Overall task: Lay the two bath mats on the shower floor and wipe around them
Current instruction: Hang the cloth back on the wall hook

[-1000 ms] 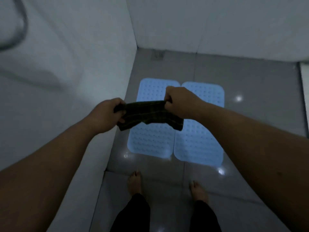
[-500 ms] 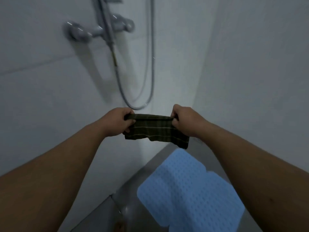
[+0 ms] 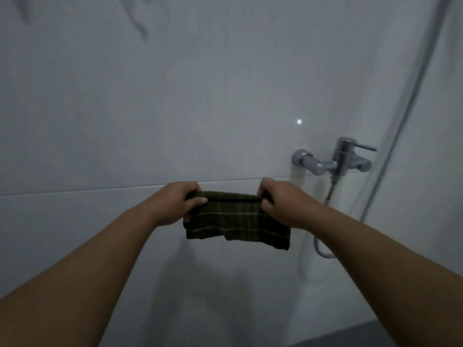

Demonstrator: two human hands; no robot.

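We face the wall (image 3: 175,108), which fills nearly all we can see; only a dark sliver of floor (image 3: 375,338) shows at 5 o'clock, and no mats are in view, so we cannot tell from here where they lie. The tap (image 3: 333,162) sits on the wall at 3 o'clock from our hands, with the hose (image 3: 400,136) running up from it towards 1 o'clock. Between our hands hangs the cloth (image 3: 235,220), its long axis level from 9 to 3 o'clock, its lower edge loose. Our left hand (image 3: 178,204) pinches the top corner at the 9 o'clock end, thumb over the hem; our right hand (image 3: 280,202) pinches the 3 o'clock corner the same way. Both hands are about equally near the wall. We judge that the wiping belongs on the floor, down towards 6 o'clock, so the cloth must drop well below where we hold it.
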